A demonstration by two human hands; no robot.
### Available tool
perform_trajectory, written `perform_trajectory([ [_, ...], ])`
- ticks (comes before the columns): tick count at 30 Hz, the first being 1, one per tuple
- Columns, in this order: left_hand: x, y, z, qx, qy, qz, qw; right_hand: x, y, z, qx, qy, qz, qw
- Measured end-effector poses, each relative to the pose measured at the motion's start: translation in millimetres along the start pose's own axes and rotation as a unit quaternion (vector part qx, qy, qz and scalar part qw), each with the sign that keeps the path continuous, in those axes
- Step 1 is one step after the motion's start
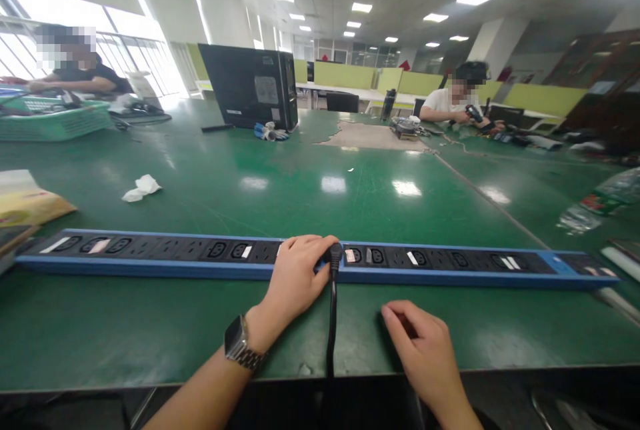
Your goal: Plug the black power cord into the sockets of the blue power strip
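A long blue power strip with black sockets lies across the green table. My left hand, with a watch on its wrist, is at the middle of the strip, its thumb and fingers closed on a black plug. The plug sits at the strip's socket face; whether it is fully seated cannot be told. From it a black cable runs down over the table's front edge. My right hand rests in front of the strip, right of the cable, its fingers curled and thumb against the fingertips, with nothing visible in it.
A black computer case stands at the back, gloves beside it. A green basket, crumpled tissue and a yellow packet are left. A plastic bottle lies right. Two people sit across the table.
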State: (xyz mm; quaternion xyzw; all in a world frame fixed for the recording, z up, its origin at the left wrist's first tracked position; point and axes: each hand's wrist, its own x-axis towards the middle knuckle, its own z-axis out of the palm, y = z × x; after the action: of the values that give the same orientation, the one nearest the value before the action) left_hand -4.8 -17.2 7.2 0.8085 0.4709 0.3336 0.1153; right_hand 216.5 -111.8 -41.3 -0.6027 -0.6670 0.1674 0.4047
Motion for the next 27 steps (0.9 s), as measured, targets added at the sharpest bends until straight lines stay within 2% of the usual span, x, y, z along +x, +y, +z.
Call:
perform_trajectory([
  [4, 3.5, 2.4, -5.4, -0.154, 0.048, -0.037, 0.986, 0.7, -0.3, 3.0, -0.012, 0.009, -0.007, 1.0],
  [6, 7.1, 11.2, -2.4, -0.188, 0.048, -0.039, 0.98, 1.4, -0.7, 4.9, -0.025, 0.012, -0.012, 1.0],
  [11, 23.3, 48.7, 31.8, -0.138, -0.008, 0.006, 0.99, 0.4, -3.7, 3.8, -0.033, 0.026, -0.032, 0.999],
  [15, 37.9, 69.9, 57.9, -0.09, -0.042, 0.021, 0.995, -4.6, -2.8, -1.2, -0.015, 0.101, -0.044, 0.994],
  [19, 45.4, 74.9, 65.1, -0.051, -0.048, 0.025, 0.997, -9.3, 1.5, -3.8, 0.003, 0.18, -0.025, 0.983],
  [24, 48.5, 74.3, 66.3, -0.021, -0.063, 0.05, 0.997, -11.5, 4.8, -5.2, 0.017, 0.196, 0.004, 0.981],
  [27, 47.9, 73.0, 67.3, -0.027, -0.052, 0.059, 0.997, -12.8, 8.6, -5.4, 0.043, 0.2, 0.042, 0.978],
])
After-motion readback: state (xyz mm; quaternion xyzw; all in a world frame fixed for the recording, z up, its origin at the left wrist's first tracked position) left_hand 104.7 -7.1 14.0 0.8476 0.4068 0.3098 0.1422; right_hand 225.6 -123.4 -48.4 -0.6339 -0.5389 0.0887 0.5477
